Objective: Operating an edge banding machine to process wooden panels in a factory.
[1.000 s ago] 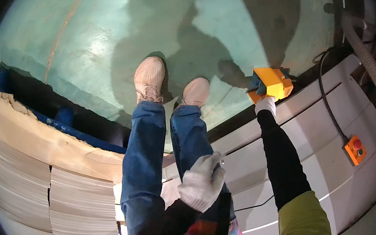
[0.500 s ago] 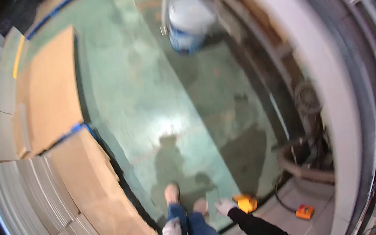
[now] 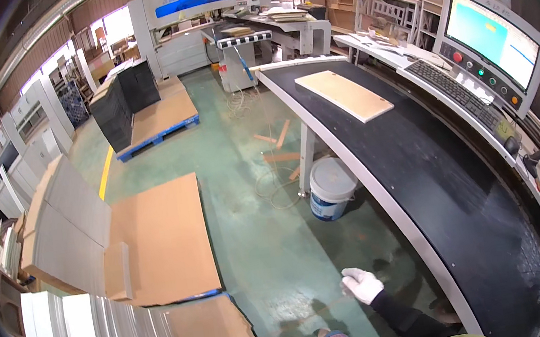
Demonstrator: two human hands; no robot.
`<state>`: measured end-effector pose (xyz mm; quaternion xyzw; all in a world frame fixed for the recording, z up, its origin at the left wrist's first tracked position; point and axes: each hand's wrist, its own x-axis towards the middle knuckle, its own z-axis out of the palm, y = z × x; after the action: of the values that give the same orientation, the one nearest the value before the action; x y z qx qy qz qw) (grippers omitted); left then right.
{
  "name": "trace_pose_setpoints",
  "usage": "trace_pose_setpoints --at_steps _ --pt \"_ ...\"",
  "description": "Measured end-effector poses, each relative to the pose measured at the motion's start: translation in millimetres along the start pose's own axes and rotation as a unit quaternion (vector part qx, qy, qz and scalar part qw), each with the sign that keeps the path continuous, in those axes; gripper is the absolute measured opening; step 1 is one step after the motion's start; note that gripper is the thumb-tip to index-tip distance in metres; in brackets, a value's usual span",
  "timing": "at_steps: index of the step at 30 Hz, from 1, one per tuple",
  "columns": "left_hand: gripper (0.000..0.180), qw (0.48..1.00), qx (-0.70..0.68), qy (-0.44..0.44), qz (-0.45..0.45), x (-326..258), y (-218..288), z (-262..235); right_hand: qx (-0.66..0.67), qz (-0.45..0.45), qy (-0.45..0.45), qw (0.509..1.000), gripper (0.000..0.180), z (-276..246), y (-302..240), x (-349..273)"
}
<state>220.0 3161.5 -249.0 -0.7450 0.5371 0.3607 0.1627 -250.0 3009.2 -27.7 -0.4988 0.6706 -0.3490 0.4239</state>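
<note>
Right hand (image 3: 361,284) in a white glove hangs with fingers loosely curled and holding nothing, above the green floor (image 3: 260,250) and just beside the long black machine table (image 3: 447,187), near a white round bucket (image 3: 330,188).

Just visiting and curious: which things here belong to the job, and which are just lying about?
In use: gloved right hand, black machine table beside it, wooden board on it.
Lying about: white bucket, wood scraps, cardboard sheets.
</note>
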Motion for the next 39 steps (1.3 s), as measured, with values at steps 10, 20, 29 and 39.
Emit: trace_pose_setpoints --at_steps 10,20,29,39 --pt "0.039 0.986 -0.089 0.058 0.129 145 266 -250 0.26 0.015 0.13 0.957 0.033 -169 -183 161" --pt "0.046 0.79 -0.152 0.299 0.513 212 674 -584 -0.154 0.187 0.423 0.873 0.056 -290 -139 456" --pt "0.056 0.776 -0.01 0.368 0.513 367 918 -726 -0.316 0.228 0.453 0.802 0.056 -269 -174 527" --pt "0.048 0.811 -0.182 0.194 0.521 429 945 -780 -0.345 0.307 0.478 0.747 0.047 -193 -243 572"
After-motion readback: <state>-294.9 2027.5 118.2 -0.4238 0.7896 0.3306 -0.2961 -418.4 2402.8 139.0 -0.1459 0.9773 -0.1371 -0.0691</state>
